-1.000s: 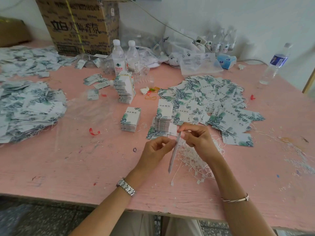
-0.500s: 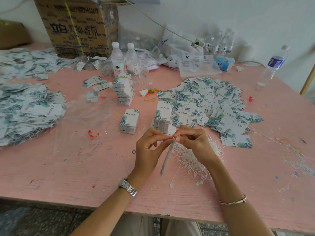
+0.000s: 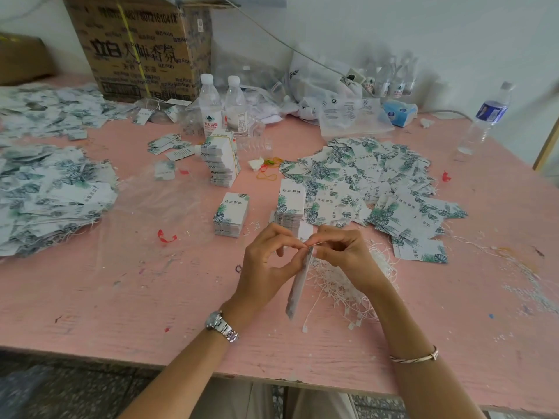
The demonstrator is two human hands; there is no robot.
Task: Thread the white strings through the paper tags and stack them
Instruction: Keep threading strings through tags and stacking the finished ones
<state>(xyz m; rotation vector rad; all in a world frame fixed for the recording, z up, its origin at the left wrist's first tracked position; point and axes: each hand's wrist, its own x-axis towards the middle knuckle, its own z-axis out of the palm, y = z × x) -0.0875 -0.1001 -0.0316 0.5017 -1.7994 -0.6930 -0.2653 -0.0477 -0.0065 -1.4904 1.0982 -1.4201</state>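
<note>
In the lower middle of the frame, the left hand (image 3: 266,261) pinches the top of 1 paper tag (image 3: 298,285) between thumb and forefinger, with the other fingers curled loosely. The tag is seen edge-on and hangs tilted, its lower end toward the bottom of the frame, above the pink table (image 3: 121,297). The right hand (image 3: 344,255) meets it at the tag's top corner, thumb and forefinger pinched on a white string (image 3: 308,311), which trails down beside the tag to a small plastic end near the table edge. Whether the string has passed through the hole cannot be told.

Just right of the hands lies a tangle of loose strings (image 3: 357,285). Above the hands stand 2 short stacks of tags (image 3: 231,214) and (image 3: 289,207), with a taller stack (image 3: 220,161) further up. Loose leaf-printed tags (image 3: 378,182) spread across the centre right, and another heap (image 3: 51,195) fills the left edge. In the upper part of the frame are a cardboard box (image 3: 139,46) and 2 water bottles (image 3: 210,107). A wristwatch (image 3: 220,325) is on the left wrist and a bracelet (image 3: 414,358) on the right.
</note>
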